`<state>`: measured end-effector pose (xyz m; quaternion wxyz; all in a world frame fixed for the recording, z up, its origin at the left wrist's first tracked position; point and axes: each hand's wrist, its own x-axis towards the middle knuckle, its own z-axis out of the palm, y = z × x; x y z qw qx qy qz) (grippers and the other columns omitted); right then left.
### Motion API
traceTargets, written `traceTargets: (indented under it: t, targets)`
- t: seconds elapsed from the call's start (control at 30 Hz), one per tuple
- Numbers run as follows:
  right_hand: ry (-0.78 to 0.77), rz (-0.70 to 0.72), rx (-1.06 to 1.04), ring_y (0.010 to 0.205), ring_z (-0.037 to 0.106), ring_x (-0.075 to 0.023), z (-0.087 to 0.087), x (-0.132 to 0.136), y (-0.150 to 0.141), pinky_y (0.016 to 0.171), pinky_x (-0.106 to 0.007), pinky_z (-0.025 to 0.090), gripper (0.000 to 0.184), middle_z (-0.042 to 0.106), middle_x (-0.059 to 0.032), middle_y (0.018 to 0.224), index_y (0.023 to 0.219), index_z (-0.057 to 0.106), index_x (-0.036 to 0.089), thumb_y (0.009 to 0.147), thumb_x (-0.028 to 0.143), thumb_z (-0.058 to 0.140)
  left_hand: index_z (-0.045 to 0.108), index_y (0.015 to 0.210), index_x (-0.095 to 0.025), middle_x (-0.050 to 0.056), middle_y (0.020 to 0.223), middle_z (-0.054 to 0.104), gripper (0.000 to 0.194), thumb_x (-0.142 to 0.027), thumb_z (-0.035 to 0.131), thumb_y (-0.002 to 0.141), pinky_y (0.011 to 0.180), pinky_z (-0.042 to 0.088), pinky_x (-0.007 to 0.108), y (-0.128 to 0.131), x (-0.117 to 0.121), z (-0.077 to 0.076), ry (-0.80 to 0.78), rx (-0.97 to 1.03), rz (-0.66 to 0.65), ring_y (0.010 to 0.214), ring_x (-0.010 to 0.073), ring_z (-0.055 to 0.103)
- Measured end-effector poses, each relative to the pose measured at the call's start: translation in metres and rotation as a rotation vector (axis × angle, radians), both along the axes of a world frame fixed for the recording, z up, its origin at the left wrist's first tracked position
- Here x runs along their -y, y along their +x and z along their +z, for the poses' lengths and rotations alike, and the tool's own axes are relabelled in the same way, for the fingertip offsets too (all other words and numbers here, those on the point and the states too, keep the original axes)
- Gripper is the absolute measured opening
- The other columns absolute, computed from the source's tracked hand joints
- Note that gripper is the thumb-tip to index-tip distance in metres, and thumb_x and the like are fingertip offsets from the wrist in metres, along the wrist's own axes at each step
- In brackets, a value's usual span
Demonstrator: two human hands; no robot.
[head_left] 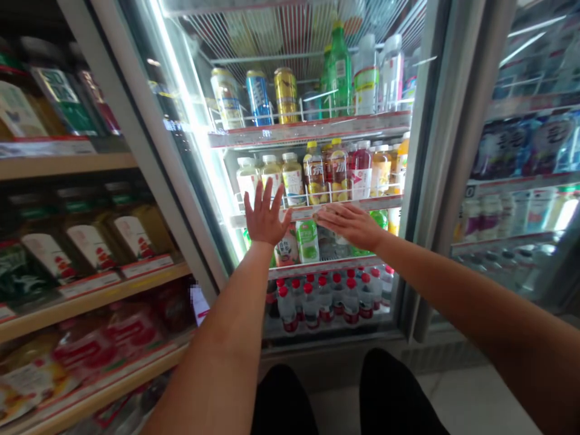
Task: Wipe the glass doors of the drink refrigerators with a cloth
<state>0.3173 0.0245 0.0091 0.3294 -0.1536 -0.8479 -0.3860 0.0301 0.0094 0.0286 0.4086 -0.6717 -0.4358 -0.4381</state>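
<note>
My left hand [265,216] is raised with its fingers spread, palm towards a lit drinks cooler. Behind its fingertips stand white-capped bottles [293,181] on the middle shelf. To the right, my right hand [350,225] is held sideways, fingers stretched out and pointing left. Beyond it are yellow-capped tea bottles [339,169] and a bottle of dark red drink [361,170]. A green-labelled carton or bottle [307,240] shows between the hands, one shelf lower. Neither hand holds anything. Reflections suggest glass in front of the shelves; I cannot tell whether either hand touches it.
Cans [285,95] and a green bottle [339,69] stand on the upper shelf. Several red-capped bottles [351,301] fill the bottom. Wooden shelves [158,273] of juice bottles flank the left side, and another cooler [512,181] stands right. My black-clad knees [394,393] are below.
</note>
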Motion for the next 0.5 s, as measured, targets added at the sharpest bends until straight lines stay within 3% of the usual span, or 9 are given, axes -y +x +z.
traceTargets:
  t: [0.13, 0.2, 0.37, 0.43, 0.5]
  targets:
    - [0.012, -0.085, -0.299, 0.145, 0.043, -0.0272, 0.017, -0.008, 0.010, 0.114, -0.049, 0.042, 0.076, 0.049, 0.0033, 0.156, 0.160, 0.019, 0.041, 0.098, 0.005, 0.043, 0.044, 0.153, -0.024, 0.008, 0.164, 0.032, 0.063, -0.049, 0.051, 0.097, 0.128, -0.001, 0.052, 0.000, 0.000, 0.000, 0.015, -0.008, 0.011, 0.156, 0.0271, 0.015]
    - [0.030, -0.105, -0.406, 0.146, 0.041, -0.0303, 0.017, -0.010, 0.012, 0.113, -0.051, 0.042, 0.075, 0.049, 0.0013, 0.156, 0.160, 0.021, 0.040, 0.097, 0.006, 0.043, 0.044, 0.153, -0.024, 0.007, 0.164, 0.032, 0.063, -0.049, 0.051, 0.096, 0.129, -0.002, 0.051, 0.000, 0.000, 0.000, 0.008, -0.001, 0.006, 0.156, 0.0267, 0.015]
    - [-0.015, -0.032, -0.137, 0.145, 0.043, -0.0250, 0.001, -0.006, 0.019, 0.116, -0.048, 0.040, 0.084, 0.050, 0.0050, 0.156, 0.160, 0.009, 0.042, 0.095, 0.003, 0.046, 0.044, 0.154, -0.025, 0.007, 0.164, 0.032, 0.063, -0.049, 0.051, 0.096, 0.129, -0.003, 0.052, 0.000, -0.001, 0.001, -0.012, 0.014, -0.012, 0.156, 0.0270, 0.015]
    - [-0.020, -0.022, -0.078, 0.145, 0.043, -0.0232, 0.004, -0.006, 0.023, 0.117, -0.047, 0.040, 0.085, 0.049, 0.0061, 0.156, 0.160, 0.008, 0.042, 0.095, 0.002, 0.047, 0.044, 0.153, -0.025, 0.008, 0.164, 0.032, 0.062, -0.049, 0.051, 0.097, 0.128, -0.003, 0.052, 0.000, -0.001, 0.000, -0.006, 0.008, -0.007, 0.156, 0.0271, 0.015]
    - [0.001, -0.038, -0.155, 0.145, 0.043, -0.0247, 0.012, -0.007, 0.024, 0.116, -0.047, 0.040, 0.082, 0.050, 0.0056, 0.155, 0.160, 0.010, 0.043, 0.097, 0.003, 0.044, 0.044, 0.153, -0.024, 0.008, 0.164, 0.032, 0.062, -0.049, 0.050, 0.097, 0.128, -0.002, 0.052, 0.000, -0.001, 0.000, 0.012, -0.003, 0.004, 0.156, 0.0267, 0.015]
